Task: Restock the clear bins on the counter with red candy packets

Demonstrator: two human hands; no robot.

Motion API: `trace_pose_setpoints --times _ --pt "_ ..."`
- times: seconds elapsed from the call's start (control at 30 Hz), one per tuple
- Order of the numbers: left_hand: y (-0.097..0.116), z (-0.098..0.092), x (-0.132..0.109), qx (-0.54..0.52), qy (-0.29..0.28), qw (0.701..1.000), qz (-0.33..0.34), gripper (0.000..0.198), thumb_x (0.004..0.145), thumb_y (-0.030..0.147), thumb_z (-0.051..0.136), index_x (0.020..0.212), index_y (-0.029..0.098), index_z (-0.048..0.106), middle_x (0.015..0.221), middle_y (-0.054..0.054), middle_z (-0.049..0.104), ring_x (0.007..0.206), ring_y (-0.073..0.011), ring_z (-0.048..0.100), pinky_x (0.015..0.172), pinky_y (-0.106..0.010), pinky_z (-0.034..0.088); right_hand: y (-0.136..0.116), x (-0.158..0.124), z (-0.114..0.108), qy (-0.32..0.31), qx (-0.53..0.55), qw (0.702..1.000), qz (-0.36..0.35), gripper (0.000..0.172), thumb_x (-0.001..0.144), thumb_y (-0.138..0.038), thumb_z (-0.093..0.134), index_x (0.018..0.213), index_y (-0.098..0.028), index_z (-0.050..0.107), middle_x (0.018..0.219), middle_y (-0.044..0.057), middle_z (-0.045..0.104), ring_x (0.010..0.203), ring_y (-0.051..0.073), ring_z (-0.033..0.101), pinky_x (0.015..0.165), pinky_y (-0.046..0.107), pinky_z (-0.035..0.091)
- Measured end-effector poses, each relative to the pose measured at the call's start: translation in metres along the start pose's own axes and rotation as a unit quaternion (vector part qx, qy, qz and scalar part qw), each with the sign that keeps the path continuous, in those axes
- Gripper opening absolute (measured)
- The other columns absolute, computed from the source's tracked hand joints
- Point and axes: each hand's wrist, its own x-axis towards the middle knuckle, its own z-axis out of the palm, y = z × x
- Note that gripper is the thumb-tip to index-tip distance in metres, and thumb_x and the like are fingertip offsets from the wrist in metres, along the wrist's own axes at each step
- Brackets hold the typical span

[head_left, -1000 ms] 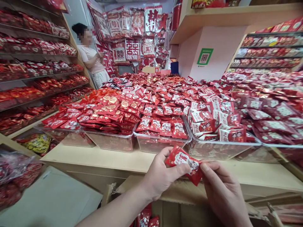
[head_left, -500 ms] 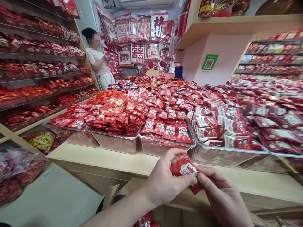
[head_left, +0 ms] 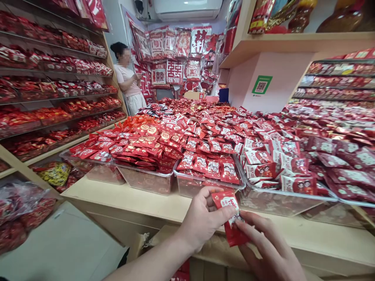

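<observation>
Between my two hands, in front of the counter edge, is a small red candy packet (head_left: 224, 200) with a white printed patch and red characters. My left hand (head_left: 202, 218) grips its upper left part, thumb across the front and fingers behind. The fingers of my right hand (head_left: 265, 244) press on the packet's lower right side, thumb partly hidden. Just beyond my hands stands a clear plastic bin (head_left: 205, 186) holding red packets with printed figures. To its right, another clear bin (head_left: 281, 199) holds red and white packets.
More heaped red packets (head_left: 146, 144) cover the display behind. Shelves (head_left: 52, 95) of packets line the left wall, where a person (head_left: 129, 80) stands at the back. A wooden shelf (head_left: 272, 43) juts out at upper right. An open cardboard box (head_left: 216, 249) lies below my hands.
The packet has turned more upright and flattened out, showing more of its front. My right fingers have spread along its lower side. The view has tilted up slightly.
</observation>
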Motion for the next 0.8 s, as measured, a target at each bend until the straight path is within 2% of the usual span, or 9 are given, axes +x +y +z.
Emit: trace_pose_setpoints --times 0.13,0.23,0.27,0.33,0.4,0.47,0.53,0.63,0.8 --pt "-0.004 -0.003 -0.001 0.070 -0.027 0.997 -0.020 0.040 0.075 0.036 0.059 0.106 0.016 0.044 0.081 -0.002 0.061 0.063 -0.0109 0.057 0.056 -0.023 0.046 0.005 -0.001 -0.003 0.004 -0.045 0.999 -0.031 0.021 0.081 -0.007 0.051 0.100 -0.014 0.055 0.104 0.013 0.055 0.094 0.019 0.057 0.078 0.028 0.048" --pt "0.014 -0.011 -0.001 0.251 -0.021 0.964 0.081 0.031 0.084 0.035 0.044 0.110 0.017 0.048 0.082 -0.004 0.060 0.066 -0.0136 0.059 0.056 -0.026 0.048 0.007 0.005 -0.013 0.010 -0.071 0.997 -0.030 0.015 0.083 -0.011 0.048 0.095 -0.014 0.055 0.098 0.012 0.059 0.087 0.019 0.060 0.074 0.027 0.049" --pt "0.026 -0.014 0.002 0.330 -0.008 0.932 0.152 0.026 0.085 0.031 0.044 0.105 0.017 0.053 0.086 -0.005 0.061 0.073 -0.0150 0.060 0.063 -0.028 0.049 0.009 0.009 -0.017 0.017 -0.083 0.996 -0.026 0.014 0.083 -0.011 0.048 0.094 -0.014 0.055 0.096 0.012 0.060 0.086 0.018 0.060 0.074 0.027 0.049" --pt "0.054 -0.019 0.015 0.484 0.018 0.824 0.294 0.020 0.084 0.020 0.043 0.095 0.016 0.060 0.093 -0.006 0.062 0.089 -0.0165 0.058 0.081 -0.030 0.046 0.013 0.018 -0.022 0.039 -0.102 0.994 -0.021 0.012 0.083 -0.012 0.049 0.093 -0.016 0.055 0.095 0.011 0.060 0.084 0.018 0.060 0.073 0.027 0.049" --pt "0.080 -0.021 0.040 0.628 0.020 0.700 0.339 0.029 0.084 0.011 0.036 0.104 0.013 0.057 0.107 -0.009 0.060 0.103 -0.0168 0.052 0.092 -0.030 0.040 0.019 0.032 -0.023 0.057 -0.109 0.992 -0.027 0.012 0.082 -0.011 0.051 0.092 -0.017 0.055 0.095 0.010 0.060 0.084 0.018 0.060 0.073 0.028 0.048" --pt "0.098 -0.020 0.074 0.763 -0.004 0.589 0.267 0.045 0.081 0.004 0.033 0.124 0.010 0.041 0.133 -0.011 0.042 0.122 -0.0178 0.036 0.101 -0.032 0.031 0.025 0.048 -0.019 0.049 -0.106 0.992 -0.035 0.013 0.081 -0.010 0.052 0.092 -0.017 0.055 0.096 0.010 0.060 0.085 0.018 0.058 0.074 0.029 0.048" --pt "0.106 -0.018 0.106 0.813 -0.032 0.546 0.201 0.056 0.076 0.004 0.040 0.131 0.012 0.032 0.141 -0.009 0.029 0.126 -0.0232 0.030 0.101 -0.039 0.031 0.030 0.066 -0.012 0.028 -0.106 0.993 -0.048 0.011 0.082 -0.009 0.050 0.090 -0.015 0.055 0.096 0.011 0.059 0.085 0.019 0.057 0.073 0.030 0.048" --pt "0.104 -0.016 0.135 0.840 -0.050 0.523 0.136 0.057 0.073 0.011 0.048 0.128 0.018 0.038 0.139 -0.007 0.035 0.123 -0.0314 0.034 0.097 -0.052 0.031 0.036 0.091 0.002 -0.006 -0.140 0.988 -0.069 0.010 0.084 -0.011 0.046 0.086 -0.013 0.056 0.097 0.012 0.060 0.085 0.021 0.056 0.070 0.032 0.047" --pt "0.098 -0.019 0.136 0.865 -0.053 0.489 0.097 0.050 0.076 0.017 0.047 0.126 0.016 0.041 0.136 -0.011 0.039 0.125 -0.0315 0.031 0.100 -0.059 0.017 0.041 0.122 0.021 -0.128 -0.241 0.961 -0.051 0.016 0.085 -0.010 0.043 0.077 -0.014 0.056 0.101 0.010 0.060 0.082 0.021 0.054 0.067 0.031 0.043"
